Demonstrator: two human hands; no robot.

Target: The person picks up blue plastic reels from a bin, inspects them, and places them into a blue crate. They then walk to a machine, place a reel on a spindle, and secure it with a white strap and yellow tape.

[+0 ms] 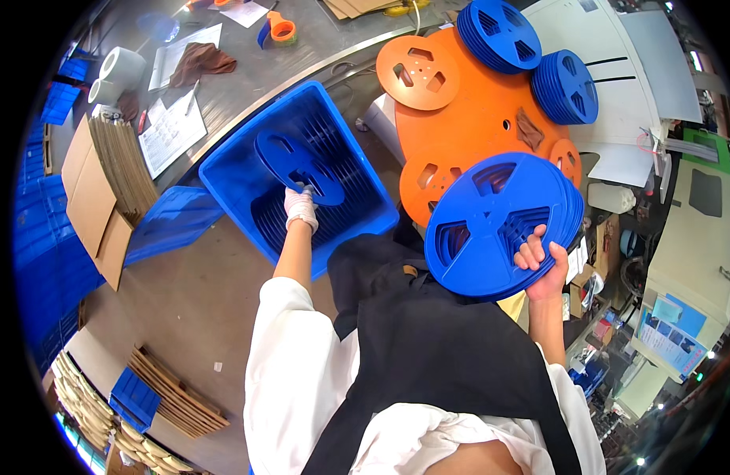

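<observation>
In my left hand (pixel 301 207), which wears a whitish glove, is a blue plastic reel (pixel 282 158), gripped at one of its cut-outs. It is tilted over the inside of a deep blue bin (pixel 213 184), where several more blue reels (pixel 337 154) stand in rows. My right hand (pixel 543 263) is bare and closed on a stack of large blue reels (pixel 480 261), with its fingers hooked through a cut-out. That stack is tilted in front of the round orange table (pixel 476 103) and covers part of it. The far side of the stack is hidden.
Two more blue reel stacks (pixel 503 32) and orange discs (pixel 419 73) rest on the orange table, beside a brown cloth (pixel 529 128). A metal workbench (pixel 254 71) holds papers, tape rolls and a rag. Flat cardboard (pixel 96 198) stands left of the bin. A white machine (pixel 630 55) is at right.
</observation>
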